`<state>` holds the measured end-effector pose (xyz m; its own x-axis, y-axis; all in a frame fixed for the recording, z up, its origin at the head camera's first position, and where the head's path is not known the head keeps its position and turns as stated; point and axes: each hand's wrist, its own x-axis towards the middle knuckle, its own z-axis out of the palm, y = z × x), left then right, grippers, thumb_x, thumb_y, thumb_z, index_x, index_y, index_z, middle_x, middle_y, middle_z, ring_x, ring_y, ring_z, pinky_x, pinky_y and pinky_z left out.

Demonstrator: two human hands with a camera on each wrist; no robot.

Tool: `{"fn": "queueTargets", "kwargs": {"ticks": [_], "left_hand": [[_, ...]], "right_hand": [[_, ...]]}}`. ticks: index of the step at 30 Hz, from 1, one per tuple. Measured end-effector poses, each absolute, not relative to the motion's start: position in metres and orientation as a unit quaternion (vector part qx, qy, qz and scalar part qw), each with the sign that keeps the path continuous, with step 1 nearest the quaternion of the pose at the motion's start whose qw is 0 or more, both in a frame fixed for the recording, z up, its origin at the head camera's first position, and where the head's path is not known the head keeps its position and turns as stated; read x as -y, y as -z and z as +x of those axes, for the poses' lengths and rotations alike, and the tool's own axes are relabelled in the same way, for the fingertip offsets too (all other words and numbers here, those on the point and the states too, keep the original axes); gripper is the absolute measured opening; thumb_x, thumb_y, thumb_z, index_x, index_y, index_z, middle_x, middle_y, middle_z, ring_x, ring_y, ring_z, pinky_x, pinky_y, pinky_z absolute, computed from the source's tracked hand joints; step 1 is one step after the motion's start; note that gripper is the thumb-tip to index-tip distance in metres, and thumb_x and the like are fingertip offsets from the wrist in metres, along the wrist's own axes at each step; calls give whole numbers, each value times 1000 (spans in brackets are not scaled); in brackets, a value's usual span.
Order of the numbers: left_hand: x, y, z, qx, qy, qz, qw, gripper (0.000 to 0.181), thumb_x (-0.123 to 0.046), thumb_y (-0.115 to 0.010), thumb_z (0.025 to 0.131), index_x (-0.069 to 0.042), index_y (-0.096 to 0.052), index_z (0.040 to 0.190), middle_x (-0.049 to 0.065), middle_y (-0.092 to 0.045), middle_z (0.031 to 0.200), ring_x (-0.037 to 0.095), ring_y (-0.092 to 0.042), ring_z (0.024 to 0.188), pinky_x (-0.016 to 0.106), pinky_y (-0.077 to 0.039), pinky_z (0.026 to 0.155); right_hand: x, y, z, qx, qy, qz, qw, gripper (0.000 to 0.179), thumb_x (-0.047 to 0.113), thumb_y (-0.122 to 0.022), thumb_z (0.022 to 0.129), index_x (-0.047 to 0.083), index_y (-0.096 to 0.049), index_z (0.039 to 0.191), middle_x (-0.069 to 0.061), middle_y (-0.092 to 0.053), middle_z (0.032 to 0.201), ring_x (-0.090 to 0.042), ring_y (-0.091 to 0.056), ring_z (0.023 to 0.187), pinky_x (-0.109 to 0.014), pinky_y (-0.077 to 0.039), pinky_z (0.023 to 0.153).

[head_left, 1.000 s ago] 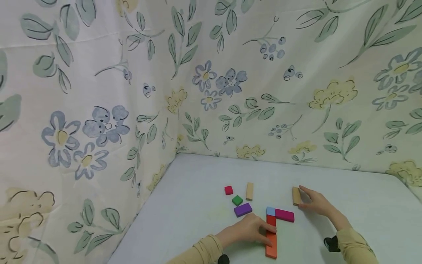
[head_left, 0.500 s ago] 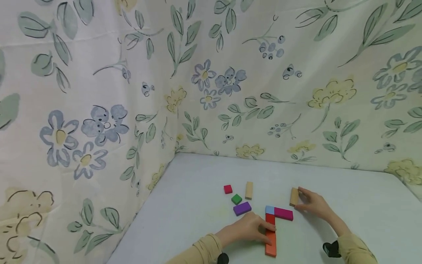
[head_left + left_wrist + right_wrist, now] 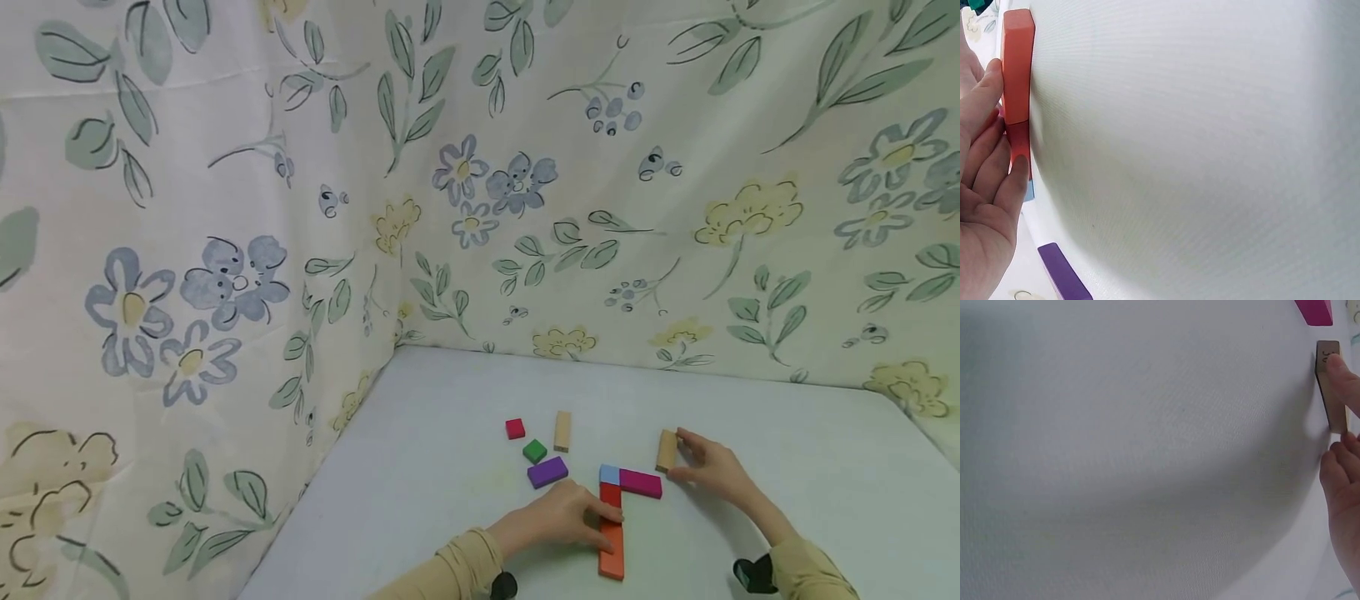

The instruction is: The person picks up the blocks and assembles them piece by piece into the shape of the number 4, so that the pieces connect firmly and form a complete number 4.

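My left hand lies over a row of blocks, its thumb on the orange block and its fingers reaching the red block. In the left wrist view one fingertip touches the side of the red block. Beyond the red block sits a light blue block, with a magenta block extending right from it. My right hand pinches a plain wooden block by its ends, thumb on the near end. Dark marking shows on that end of the wooden block.
Left of the row lie a purple block, a green block, a small red cube and a second wooden block. A floral curtain borders the white table at the back and left.
My right hand has moved the wooden block slightly nearer to me, closer to the magenta block. The left hand stays in place on the row; the whole view has shifted a little.
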<state>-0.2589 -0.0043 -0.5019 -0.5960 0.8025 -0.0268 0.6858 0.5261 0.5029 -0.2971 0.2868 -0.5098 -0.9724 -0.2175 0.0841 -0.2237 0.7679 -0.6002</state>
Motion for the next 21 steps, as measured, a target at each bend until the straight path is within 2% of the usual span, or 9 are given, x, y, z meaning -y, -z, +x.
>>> {"fn": "queueTargets", "kwargs": {"ticks": [8, 15, 21], "left_hand": [[5, 500, -257, -864, -225, 432, 128, 39, -34, -72, 83, -28, -66, 121, -16, -69, 113, -8, -38, 63, 11, -31, 52], [5, 501, -257, -863, -225, 432, 133, 40, -34, -72, 83, -28, -66, 122, -16, -67, 116, -10, -46, 71, 9, -35, 56], [4, 502, -258, -862, -225, 436, 128, 39, -34, -72, 83, -27, -66, 121, -17, -66, 118, -11, -47, 75, 7, -37, 59]], "right_hand": [[-287, 508, -293, 939, -325, 115, 1, 82, 26, -79, 76, -15, -40, 134, -37, -44, 134, -51, -48, 120, -46, -48, 90], [-290, 506, -287, 929, -349, 118, -1, 79, 21, -77, 77, -17, -39, 134, -38, -43, 135, -51, -48, 119, -45, -49, 90], [-290, 503, -286, 925, -357, 128, 6, 80, 22, -78, 77, -16, -38, 135, -37, -43, 136, -49, -46, 123, -44, -47, 91]]}}
